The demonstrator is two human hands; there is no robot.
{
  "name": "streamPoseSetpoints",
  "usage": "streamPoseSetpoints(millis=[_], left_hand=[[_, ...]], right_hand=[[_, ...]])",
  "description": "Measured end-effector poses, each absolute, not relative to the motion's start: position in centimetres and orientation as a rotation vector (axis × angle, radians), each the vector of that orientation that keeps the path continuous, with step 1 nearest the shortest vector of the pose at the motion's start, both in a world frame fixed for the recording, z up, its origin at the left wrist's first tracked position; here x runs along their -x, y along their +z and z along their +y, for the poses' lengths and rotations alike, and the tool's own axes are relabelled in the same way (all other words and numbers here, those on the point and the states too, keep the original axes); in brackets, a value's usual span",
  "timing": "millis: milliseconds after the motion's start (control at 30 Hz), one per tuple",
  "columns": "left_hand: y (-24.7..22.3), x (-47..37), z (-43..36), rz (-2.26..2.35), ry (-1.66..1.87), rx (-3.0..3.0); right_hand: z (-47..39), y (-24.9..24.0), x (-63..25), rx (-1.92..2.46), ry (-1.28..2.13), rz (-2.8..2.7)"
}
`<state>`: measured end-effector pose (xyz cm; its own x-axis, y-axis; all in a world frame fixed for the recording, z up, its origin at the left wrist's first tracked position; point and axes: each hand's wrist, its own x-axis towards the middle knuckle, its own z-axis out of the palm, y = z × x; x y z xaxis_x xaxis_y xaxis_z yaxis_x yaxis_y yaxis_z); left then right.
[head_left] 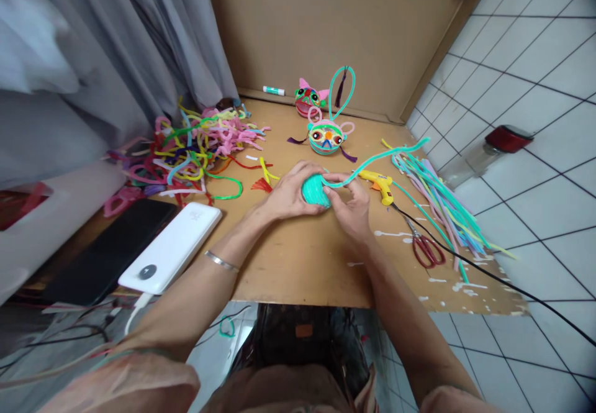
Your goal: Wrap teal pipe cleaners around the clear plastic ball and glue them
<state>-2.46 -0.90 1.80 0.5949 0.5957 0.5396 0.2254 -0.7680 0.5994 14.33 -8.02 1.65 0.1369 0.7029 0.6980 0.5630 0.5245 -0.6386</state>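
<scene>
My left hand is wrapped round a turquoise ball whose surface shows wound fuzzy strands. At the ball's right side, my right hand pinches a turquoise pipe cleaner between thumb and fingers. The pipe cleaner's long free end stretches up and to the right over the table. Just right of my right hand lies a yellow glue gun. Part of the ball is hidden by my fingers.
Loose pipe cleaners heap at the left, and a straight bundle lies right. Two decorated heads stand behind, the nearer one with pink ears. Red-handled scissors, a black cord, a white power bank and a black phone lie around.
</scene>
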Motion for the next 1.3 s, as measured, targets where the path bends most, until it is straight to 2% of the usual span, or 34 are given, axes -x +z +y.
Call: streamPoseSetpoints(millis=[200,500,833,1300], left_hand=[[1.9,2.6,-0.8,0.725,1.079,-2.211],[3.4,3.2,-1.3,0.727,0.707,-1.965],[3.7,3.2,-1.3,0.637,0.68,-1.897],[4.0,3.6,-1.4,0.693,0.629,-1.842]], right_hand=[[-8.4,1.7,-14.9,1.127,0.074,-1.544],[-8.6,1.7,-15.3,1.133,0.025,-1.516],[-8.5,1.4,-15.2,1.131,0.108,-1.535],[-8.9,2.0,-15.0,1.275,0.025,-1.594]])
